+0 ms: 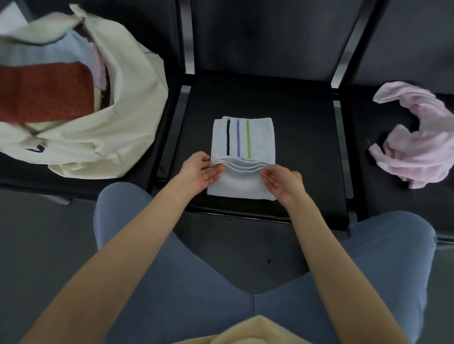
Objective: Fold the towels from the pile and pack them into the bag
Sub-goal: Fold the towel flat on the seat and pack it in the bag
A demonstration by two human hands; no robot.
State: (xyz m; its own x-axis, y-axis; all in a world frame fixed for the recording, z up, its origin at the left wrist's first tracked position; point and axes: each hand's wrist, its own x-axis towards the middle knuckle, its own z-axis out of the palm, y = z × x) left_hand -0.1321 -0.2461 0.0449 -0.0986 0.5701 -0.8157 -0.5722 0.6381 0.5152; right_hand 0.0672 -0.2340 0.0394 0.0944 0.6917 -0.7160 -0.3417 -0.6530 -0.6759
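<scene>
A white towel (258, 139) with black, blue and green stripes lies folded on the middle black seat (307, 138). Its near half is doubled back toward me in several layers. My left hand (200, 171) pinches the left side of that folded edge, thumb on top and fingers under the layers. My right hand (284, 183) holds the right side of the same edge with straight fingers slid under it. A cream canvas bag (135, 112) sits open on the left seat, holding a rust-red towel (40, 93) on top of pale blue and pink ones.
A crumpled pink towel (425, 142) lies on the right seat. Metal bars separate the three seats. My knees in blue trousers are just below the middle seat's front edge, over dark floor.
</scene>
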